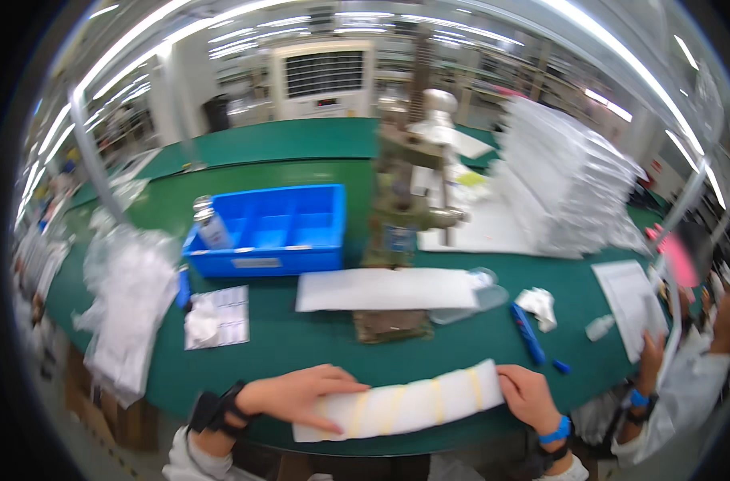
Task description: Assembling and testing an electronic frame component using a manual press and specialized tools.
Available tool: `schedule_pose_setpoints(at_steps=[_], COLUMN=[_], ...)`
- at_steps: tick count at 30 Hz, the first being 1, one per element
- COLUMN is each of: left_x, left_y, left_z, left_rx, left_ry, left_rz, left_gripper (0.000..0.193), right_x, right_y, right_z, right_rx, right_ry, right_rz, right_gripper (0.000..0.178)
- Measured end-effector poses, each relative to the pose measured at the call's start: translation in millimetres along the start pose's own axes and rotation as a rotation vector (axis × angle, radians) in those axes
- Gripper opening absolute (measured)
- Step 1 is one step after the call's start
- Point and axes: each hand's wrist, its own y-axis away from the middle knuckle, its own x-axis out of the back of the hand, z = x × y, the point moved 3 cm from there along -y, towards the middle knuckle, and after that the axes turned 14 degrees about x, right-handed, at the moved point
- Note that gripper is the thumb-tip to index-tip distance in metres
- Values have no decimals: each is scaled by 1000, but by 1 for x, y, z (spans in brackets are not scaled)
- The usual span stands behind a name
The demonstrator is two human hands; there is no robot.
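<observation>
A long white padded strip (417, 402) with slanting yellow bands lies along the near edge of the green table, its right end a little raised. My right hand (531, 397) pinches that right end between thumb and bent fingers. Over the left end rests my left hand (305, 397), its fingers stretched and the thumb apart, touching the strip from above. Just beyond stands a metal bench press (401, 192) with a threaded column. A plain white strip (385, 290) lies across its base (393, 326), with a clear plastic piece (485, 297) at the right end.
A blue divided bin (289, 263) holding a bottle (211, 224) stands behind left, near plastic-wrapped white material (132, 305). Right are a blue marker (528, 333), its cap (561, 366), crumpled tissue (539, 308) and a tall white stack (557, 176). A co-worker's hand (652, 357) is at far right.
</observation>
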Motion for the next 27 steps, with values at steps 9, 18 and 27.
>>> schedule_pose_setpoints(at_steps=[9,18,27], left_x=[12,37,77], left_y=[10,25,183], left_z=[-31,-29,-100], left_rx=[126,84,645], left_ry=[314,476,108], left_rz=[-61,485,1634], left_gripper=[57,17,19], right_x=[-31,-31,-30], right_y=[-100,-87,-71], right_z=[5,16,39], right_rx=[-67,-40,172], right_ry=[-214,-191,-139], right_rz=[-271,-440,-122], right_gripper=[27,23,12])
